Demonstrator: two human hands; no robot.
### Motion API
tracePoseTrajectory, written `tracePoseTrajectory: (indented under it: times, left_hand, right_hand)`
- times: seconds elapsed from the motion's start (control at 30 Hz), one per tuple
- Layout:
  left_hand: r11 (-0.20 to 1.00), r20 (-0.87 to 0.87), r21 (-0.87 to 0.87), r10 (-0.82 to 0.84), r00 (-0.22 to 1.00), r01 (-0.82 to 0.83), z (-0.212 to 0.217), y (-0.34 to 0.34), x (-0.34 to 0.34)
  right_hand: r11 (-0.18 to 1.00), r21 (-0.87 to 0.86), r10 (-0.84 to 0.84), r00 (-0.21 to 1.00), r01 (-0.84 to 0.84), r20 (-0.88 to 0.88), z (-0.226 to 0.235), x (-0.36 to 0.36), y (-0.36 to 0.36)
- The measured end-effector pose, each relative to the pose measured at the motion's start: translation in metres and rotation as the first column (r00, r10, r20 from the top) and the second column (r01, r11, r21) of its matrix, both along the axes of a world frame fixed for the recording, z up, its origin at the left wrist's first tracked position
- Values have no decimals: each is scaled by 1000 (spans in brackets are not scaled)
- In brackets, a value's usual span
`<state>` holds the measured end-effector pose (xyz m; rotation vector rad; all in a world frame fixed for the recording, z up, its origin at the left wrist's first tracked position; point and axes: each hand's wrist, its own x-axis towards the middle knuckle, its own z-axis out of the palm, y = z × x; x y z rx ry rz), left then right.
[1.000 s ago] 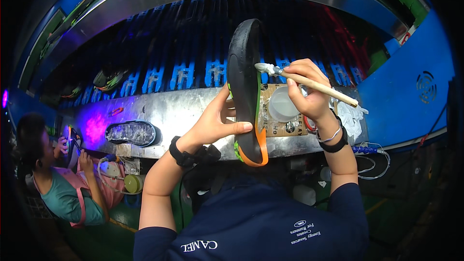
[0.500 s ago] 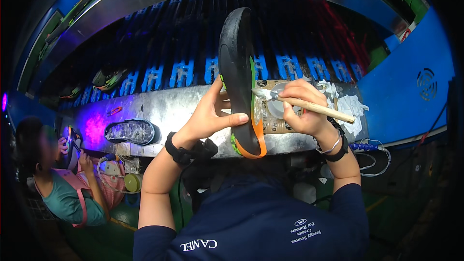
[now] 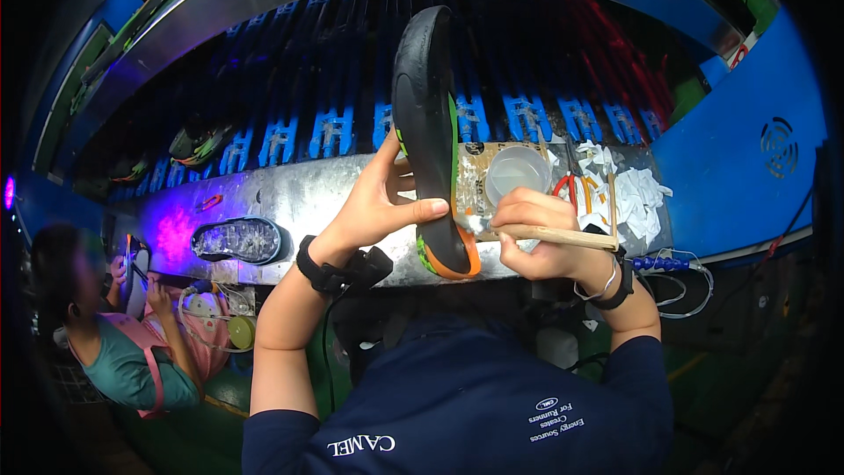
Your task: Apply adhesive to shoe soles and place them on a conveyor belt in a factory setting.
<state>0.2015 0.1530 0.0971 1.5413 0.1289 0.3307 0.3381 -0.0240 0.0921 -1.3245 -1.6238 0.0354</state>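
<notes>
My left hand (image 3: 384, 202) grips a long shoe sole (image 3: 424, 97), stood on edge above the metal ledge. Its broad face is black; green and orange run along the rim, orange at the heel end nearest me. My thumb presses on that face while the other fingers are mostly hidden behind it. In my right hand (image 3: 536, 227) is a paintbrush (image 3: 576, 237) with a pale wooden handle, held in a closed grip. Its bristles meet the sole's orange right edge near the heel. Just beyond this hand sits a translucent round bowl (image 3: 517, 167) on printed cardboard (image 3: 475, 163).
Crumpled white paper (image 3: 640, 198) and red-handled pliers (image 3: 567, 186) lie to the right. A dark sole-shaped piece (image 3: 236, 240) rests on the metal ledge (image 3: 325, 185) at left. Beyond stands a conveyor with blue holders (image 3: 332, 132). At far left a co-worker (image 3: 132, 343) handles another sole.
My right hand and the brush have moved toward me along the sole's right edge, down to the heel, uncovering the bowl and pliers. The sole has shifted slightly left.
</notes>
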Motion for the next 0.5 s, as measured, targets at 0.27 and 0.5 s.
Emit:
tracePoseTrajectory:
  times: [0.27,0.5]
  left_hand:
    - [998,-19,-46,-48,999,48,3,2,0]
    - [889,73,-347,-293,953,300,100,-8,20]
  right_hand:
    - [964,192,-127,951,186,-282,13,35,-45]
    - [707,368,-355,753,604,-554,-3,52,-136]
